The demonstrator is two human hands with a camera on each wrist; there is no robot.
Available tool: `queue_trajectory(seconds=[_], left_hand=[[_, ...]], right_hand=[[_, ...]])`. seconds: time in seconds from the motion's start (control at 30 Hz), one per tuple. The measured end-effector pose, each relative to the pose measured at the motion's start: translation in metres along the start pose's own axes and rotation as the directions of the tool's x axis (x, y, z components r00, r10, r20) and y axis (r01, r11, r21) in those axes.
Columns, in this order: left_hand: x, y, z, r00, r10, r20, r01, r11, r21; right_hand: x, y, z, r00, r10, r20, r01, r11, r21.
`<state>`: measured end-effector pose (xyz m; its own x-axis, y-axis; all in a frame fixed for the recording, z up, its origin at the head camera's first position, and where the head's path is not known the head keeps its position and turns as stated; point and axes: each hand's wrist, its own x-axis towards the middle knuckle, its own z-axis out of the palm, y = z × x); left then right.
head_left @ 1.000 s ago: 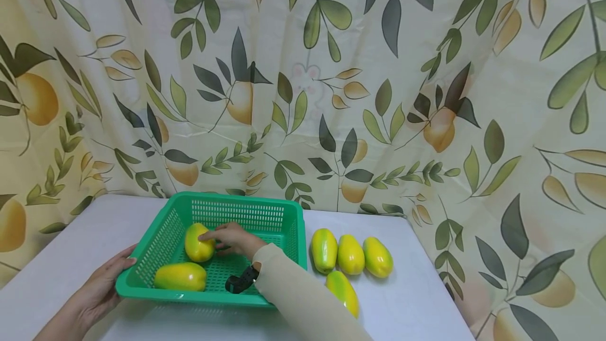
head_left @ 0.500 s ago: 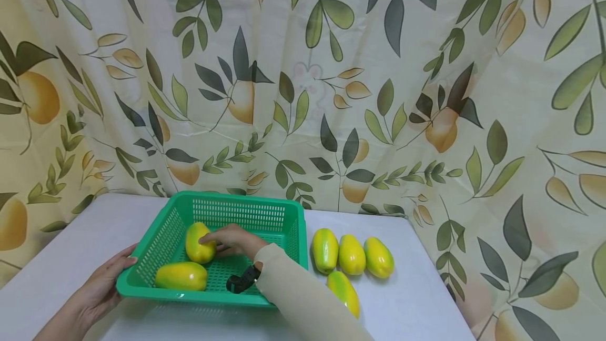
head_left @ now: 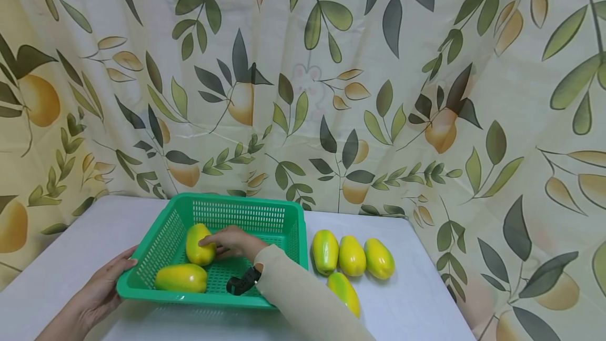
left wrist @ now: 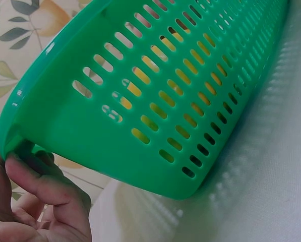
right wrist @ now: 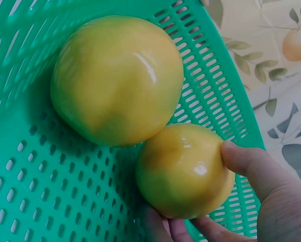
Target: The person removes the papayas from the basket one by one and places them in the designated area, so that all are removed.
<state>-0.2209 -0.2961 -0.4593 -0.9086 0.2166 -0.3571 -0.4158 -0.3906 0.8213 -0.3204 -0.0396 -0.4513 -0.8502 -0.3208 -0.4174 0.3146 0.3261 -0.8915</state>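
Observation:
A green plastic basket (head_left: 255, 301) with slotted walls stands on the table. At its left corner my left hand (head_left: 101, 286) grips the rim; in the left wrist view the fingers (left wrist: 49, 189) curl under that rim. Inside the basket, my right hand (head_left: 234, 241) holds a glossy yellow-green papaya (head_left: 199, 246) near the left wall. The right wrist view shows the thumb on one side of this papaya (right wrist: 185, 174) and fingertips beneath it. A second papaya (head_left: 181, 278) lies by the front wall, close to the held one.
Several more papayas (head_left: 352, 257) lie on the white table (head_left: 407, 304) right of the basket, one partly behind the right sleeve (head_left: 303, 293). A black band (head_left: 243, 281) circles the right wrist. A leaf-patterned curtain (head_left: 303, 93) hangs behind the table.
Almost nothing differs. The view shifts slightly; both hands, the basket and the papayas keep their places.

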Motion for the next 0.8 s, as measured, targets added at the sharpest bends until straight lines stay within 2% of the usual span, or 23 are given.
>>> queue_trajectory(seconds=[0.23, 0.4, 0.53, 0.8], left_hand=[[-0.001, -0.001, 0.000, 1.000, 0.005, 0.016, -0.005, 1.000, -0.009], [-0.001, -0.001, 0.000, 1.000, 0.005, 0.015, -0.005, 1.000, -0.009], [-0.001, -0.001, 0.001, 1.000, 0.008, 0.021, -0.008, 1.000, -0.006], [-0.002, -0.002, 0.000, 0.999, 0.013, 0.045, -0.013, 1.000, -0.012]], right_hand=[[-0.002, 0.000, -0.002, 1.000, 0.017, 0.001, -0.017, 1.000, 0.006], [-0.004, 0.000, -0.006, 0.999, 0.011, 0.034, -0.011, 1.000, -0.004], [-0.006, 0.001, -0.010, 0.998, 0.005, 0.065, -0.006, 1.000, 0.012], [-0.010, 0.001, -0.019, 0.997, 0.014, 0.072, -0.019, 0.998, 0.064]])
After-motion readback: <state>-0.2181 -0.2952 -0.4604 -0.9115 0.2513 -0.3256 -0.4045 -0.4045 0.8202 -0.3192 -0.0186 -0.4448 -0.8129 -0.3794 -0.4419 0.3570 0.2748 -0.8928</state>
